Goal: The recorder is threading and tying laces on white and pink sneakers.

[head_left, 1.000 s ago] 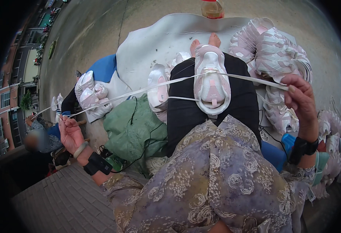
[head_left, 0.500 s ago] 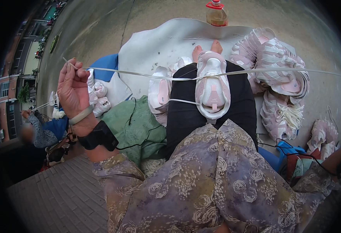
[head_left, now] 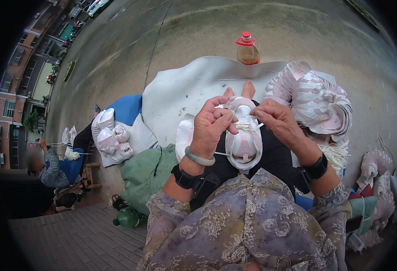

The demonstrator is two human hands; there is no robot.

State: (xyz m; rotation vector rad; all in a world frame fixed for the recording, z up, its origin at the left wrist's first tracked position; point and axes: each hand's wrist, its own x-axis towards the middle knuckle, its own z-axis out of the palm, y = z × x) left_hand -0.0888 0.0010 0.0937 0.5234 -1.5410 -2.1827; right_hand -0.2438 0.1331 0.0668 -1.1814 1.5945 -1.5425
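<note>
A white and pink sneaker (head_left: 243,147) rests on my lap with its heel toward me. My left hand (head_left: 211,126) is pinched at the shoe's left side, its fingertips close to the tongue. At the right side my right hand (head_left: 277,121) pinches a white shoelace (head_left: 255,128) between thumb and fingers, just above the eyelets. A short length of lace also leaves the shoe's left side. What lies between my left fingertips is mostly hidden, but it appears to be the lace's other stretch.
Bundles of pink and white shoe uppers (head_left: 320,101) lie on a white sheet (head_left: 167,95) at the right. White wrapped pieces (head_left: 112,137) and a green cloth sack (head_left: 144,171) are at the left. Beyond stands a red-capped bottle (head_left: 248,49). Another person (head_left: 54,162) sits far left.
My left hand has come in from the far left to the shoe, and my right hand from the far right. The lace stretched wide across the shoe is now drawn in between them.
</note>
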